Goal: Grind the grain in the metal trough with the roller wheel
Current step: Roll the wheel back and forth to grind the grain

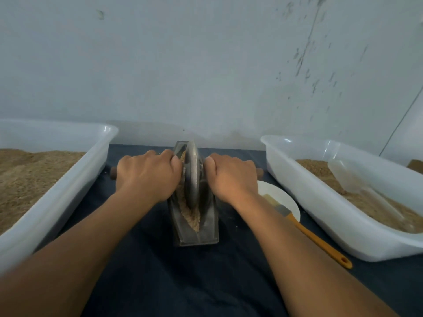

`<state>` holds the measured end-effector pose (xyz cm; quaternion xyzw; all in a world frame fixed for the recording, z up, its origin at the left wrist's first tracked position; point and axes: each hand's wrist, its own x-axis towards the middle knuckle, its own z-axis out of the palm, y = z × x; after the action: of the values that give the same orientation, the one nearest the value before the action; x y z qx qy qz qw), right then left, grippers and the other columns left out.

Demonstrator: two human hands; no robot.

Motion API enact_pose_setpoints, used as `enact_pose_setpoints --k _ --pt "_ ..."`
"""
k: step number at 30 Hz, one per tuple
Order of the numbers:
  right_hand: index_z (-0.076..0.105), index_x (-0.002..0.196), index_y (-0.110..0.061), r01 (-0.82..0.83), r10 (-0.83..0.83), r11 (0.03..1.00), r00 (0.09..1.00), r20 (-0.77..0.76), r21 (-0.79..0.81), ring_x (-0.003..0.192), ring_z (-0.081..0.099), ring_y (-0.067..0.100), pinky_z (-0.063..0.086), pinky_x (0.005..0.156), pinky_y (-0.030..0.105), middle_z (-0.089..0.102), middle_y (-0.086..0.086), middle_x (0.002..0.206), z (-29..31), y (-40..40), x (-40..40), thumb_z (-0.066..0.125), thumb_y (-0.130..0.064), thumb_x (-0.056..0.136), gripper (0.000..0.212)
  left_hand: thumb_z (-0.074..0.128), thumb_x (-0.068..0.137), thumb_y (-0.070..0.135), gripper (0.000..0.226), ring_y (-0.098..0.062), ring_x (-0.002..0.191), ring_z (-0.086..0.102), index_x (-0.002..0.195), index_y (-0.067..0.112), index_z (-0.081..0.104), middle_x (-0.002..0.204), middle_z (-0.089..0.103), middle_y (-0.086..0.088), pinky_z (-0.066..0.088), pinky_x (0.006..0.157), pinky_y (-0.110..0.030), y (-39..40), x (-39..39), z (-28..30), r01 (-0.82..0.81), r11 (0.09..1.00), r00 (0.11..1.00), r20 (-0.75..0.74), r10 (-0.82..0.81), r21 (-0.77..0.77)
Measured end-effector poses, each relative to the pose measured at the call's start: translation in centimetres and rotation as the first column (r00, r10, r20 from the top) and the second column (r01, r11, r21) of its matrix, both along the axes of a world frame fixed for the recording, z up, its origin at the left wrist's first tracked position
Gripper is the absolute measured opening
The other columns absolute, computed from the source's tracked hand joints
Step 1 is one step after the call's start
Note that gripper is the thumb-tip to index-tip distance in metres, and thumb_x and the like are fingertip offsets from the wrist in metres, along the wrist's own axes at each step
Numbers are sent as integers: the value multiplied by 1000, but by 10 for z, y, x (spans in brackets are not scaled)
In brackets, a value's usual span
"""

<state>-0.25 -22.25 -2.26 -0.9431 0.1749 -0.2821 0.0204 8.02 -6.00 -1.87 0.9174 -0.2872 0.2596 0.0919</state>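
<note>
A narrow metal trough (207, 234) lies lengthwise on the dark cloth, running away from me. Tan grain (193, 219) fills its groove. The grey roller wheel (192, 177) stands upright in the trough, towards its far end. A wooden axle handle sticks out on each side of the wheel. My left hand (146, 177) grips the left handle, whose brown tip (112, 173) shows past my fist. My right hand (231, 177) grips the right handle, its tip (260, 171) just visible.
A white plastic tub (68, 195) of tan grain stands at the left. Another white tub (320, 216) at the right holds grain and a clear scoop (350, 177). A white plate (290, 202) and an orange-handled brush (313, 239) lie between the trough and the right tub. A wall rises behind.
</note>
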Motion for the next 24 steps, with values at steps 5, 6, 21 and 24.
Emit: enact_pose_setpoints --k 5,6,21,24 --pt "51 82 -26 4 -4 1000 999 -35 17 60 42 18 31 74 45 47 -5 67 3 -6 15 12 -41 97 45 10 95 44 39 -17 61 47 79 29 41 75 52 1 33 59 -35 -8 16 1 -10 1000 999 -47 11 18" --pt "51 82 -26 6 -5 1000 999 -40 18 62 43 20 29 74 45 46 -6 67 4 -7 18 12 -42 97 45 9 94 45 39 -17 62 47 78 29 41 75 52 1 32 59 -34 -10 20 2 -15 1000 998 -58 16 27" --pt "58 92 -26 8 2 984 999 -53 177 67 44 22 31 76 45 46 -5 68 10 -18 44 17 -42 99 44 8 89 45 40 -17 57 42 76 26 41 71 51 0 24 52 -31 -26 43 4 -26 1000 1000 9 26 2" --pt "58 92 -26 7 0 988 999 -49 153 69 46 24 30 74 44 45 -5 67 9 -16 41 18 -42 100 44 9 91 44 40 -17 58 41 77 27 42 72 50 1 24 53 -32 -24 41 3 -29 1000 1000 4 29 -4"
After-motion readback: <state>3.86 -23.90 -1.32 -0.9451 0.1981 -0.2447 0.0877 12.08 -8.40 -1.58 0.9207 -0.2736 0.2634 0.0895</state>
